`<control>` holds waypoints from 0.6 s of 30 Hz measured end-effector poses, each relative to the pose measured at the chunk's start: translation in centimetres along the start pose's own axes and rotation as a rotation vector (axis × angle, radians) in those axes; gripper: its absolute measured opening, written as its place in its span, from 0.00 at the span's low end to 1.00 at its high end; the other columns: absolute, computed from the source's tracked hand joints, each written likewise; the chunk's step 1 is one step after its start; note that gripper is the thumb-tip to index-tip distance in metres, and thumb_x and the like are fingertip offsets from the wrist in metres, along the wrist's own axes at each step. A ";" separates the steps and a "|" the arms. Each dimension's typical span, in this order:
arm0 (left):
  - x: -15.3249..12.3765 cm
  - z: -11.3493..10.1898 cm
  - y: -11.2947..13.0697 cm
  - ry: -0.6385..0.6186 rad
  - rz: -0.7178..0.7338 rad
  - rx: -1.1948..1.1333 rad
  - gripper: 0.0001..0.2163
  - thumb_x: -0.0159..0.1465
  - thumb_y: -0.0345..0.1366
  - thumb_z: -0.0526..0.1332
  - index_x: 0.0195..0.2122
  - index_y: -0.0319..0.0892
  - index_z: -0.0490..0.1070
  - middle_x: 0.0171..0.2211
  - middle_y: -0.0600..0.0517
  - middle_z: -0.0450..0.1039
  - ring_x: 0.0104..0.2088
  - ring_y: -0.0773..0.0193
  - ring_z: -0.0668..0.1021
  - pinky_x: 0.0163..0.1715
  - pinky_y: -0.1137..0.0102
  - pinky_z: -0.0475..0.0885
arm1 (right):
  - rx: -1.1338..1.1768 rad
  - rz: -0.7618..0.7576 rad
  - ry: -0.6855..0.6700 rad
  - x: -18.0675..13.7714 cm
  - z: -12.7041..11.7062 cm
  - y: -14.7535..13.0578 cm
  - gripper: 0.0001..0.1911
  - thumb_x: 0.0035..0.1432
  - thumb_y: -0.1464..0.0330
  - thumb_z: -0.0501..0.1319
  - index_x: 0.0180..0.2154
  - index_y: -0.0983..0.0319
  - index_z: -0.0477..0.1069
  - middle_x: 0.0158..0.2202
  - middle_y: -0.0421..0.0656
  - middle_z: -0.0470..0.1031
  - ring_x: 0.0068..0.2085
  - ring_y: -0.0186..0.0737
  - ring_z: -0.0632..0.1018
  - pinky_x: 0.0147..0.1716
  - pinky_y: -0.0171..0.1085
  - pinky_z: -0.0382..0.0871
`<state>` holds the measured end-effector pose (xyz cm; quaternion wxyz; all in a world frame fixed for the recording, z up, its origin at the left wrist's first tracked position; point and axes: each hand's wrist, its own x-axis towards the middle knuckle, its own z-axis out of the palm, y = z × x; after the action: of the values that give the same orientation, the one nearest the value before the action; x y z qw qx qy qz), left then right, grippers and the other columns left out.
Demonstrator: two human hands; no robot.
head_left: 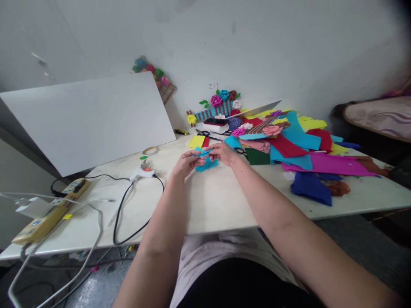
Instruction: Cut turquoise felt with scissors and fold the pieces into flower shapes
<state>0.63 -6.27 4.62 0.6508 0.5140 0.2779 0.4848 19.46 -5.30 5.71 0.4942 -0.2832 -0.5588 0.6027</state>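
Between my two hands, a little above the white table, is a small strip of light-blue crepe paper, twisted or folded thin in its middle. My left hand pinches its left end with the fingertips. At the other end my right hand grips it between thumb and fingers. Another light-blue paper piece lies just below them on the tabletop. Yellow paper squares and a bit of red paper rest right behind my hands.
A white glue gun with a black cord lies left, near a tape roll and a yellow power strip. Colourful crepe paper piles up right, by scissors. A white board and flower-decorated panel lean behind.
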 end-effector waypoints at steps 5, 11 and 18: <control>0.1 0.0 0.0 0.003 0.002 -0.013 0.08 0.52 0.26 0.62 0.34 0.35 0.68 0.26 0.47 0.77 0.25 0.63 0.79 0.30 0.69 0.75 | 0.008 -0.020 -0.006 0.1 -0.1 0.2 0.08 0.38 0.76 0.62 0.27 0.68 0.75 0.17 0.41 0.73 0.17 0.32 0.71 0.20 0.33 0.65; -0.1 0.4 0.4 0.028 0.004 -0.029 0.07 0.50 0.27 0.60 0.32 0.35 0.69 0.27 0.46 0.77 0.28 0.60 0.79 0.33 0.67 0.74 | -0.011 -0.027 -0.014 0.0 0.0 0.1 0.08 0.39 0.76 0.59 0.27 0.68 0.74 0.18 0.42 0.73 0.18 0.33 0.71 0.21 0.34 0.67; 0.1 0.6 0.4 0.056 0.011 -0.005 0.10 0.51 0.37 0.62 0.30 0.35 0.69 0.26 0.46 0.76 0.29 0.59 0.79 0.36 0.65 0.74 | -0.001 -0.080 -0.041 0.0 0.0 0.1 0.09 0.44 0.69 0.55 0.24 0.67 0.72 0.20 0.44 0.73 0.19 0.34 0.71 0.21 0.35 0.67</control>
<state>1.02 -6.39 5.17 0.6415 0.5000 0.2918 0.5033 19.45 -5.24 5.58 0.5063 -0.2487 -0.5800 0.5878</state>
